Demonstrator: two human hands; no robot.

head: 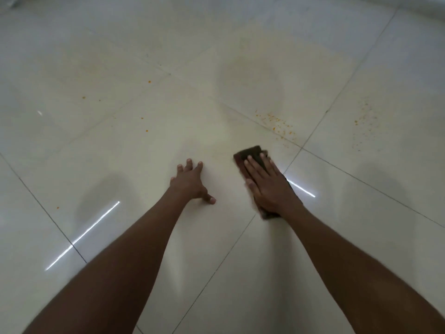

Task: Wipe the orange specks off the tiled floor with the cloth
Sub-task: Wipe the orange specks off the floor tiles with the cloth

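A dark brown folded cloth [250,154] lies flat on the pale tiled floor [216,261]. My right hand [268,186] presses down on it with straight fingers, covering most of it. My left hand [191,183] rests on the bare tile to the left of the cloth, fingers spread. A cluster of orange specks [277,124] lies just beyond the cloth along a grout line. A fainter patch of specks [363,121] sits further right. Scattered single specks [145,124] dot the tiles to the left.
One lone orange speck [57,208] lies at the near left. Dark grout lines cross the floor diagonally. Bright light streaks [81,237] reflect off the glossy tiles. A dull smeared patch [252,75] shows on the far tile.
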